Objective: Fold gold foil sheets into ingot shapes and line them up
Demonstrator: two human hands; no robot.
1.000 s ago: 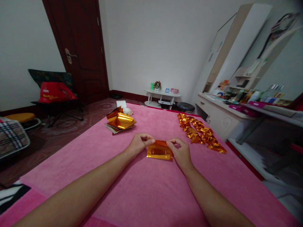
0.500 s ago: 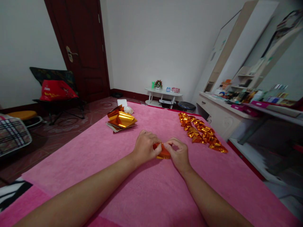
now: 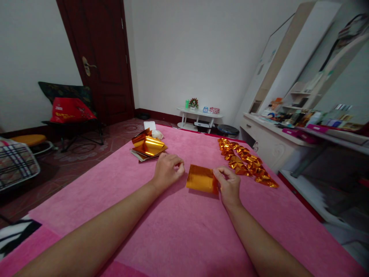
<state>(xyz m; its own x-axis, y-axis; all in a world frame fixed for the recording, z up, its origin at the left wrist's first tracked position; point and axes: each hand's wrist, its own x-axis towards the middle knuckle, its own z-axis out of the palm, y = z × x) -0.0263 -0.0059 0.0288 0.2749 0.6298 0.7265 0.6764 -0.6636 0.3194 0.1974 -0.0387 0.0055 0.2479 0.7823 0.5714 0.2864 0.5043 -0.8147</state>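
Currently pinched: one gold foil sheet (image 3: 202, 179), centre of frame.
Right hand (image 3: 230, 186): one, thumb and fingers closed on the sheet's right edge.
Left hand (image 3: 168, 169): one, just left of the sheet, fingers curled; fingertip gap cannot be told.
Foil stack (image 3: 148, 147): one, left of centre, sheets uncountable.
Folded foil pieces (image 3: 238, 166): two rows, right of centre, too overlapped to count.

Gold sheet (image 3: 201, 179): corner hidden behind right hand (image 3: 231, 188); door (image 3: 99, 50) cropped.

A home; the cluttered dressing table (image 3: 269, 135), pink cover (image 3: 184, 231) and panelled door (image 3: 100, 57) show it.
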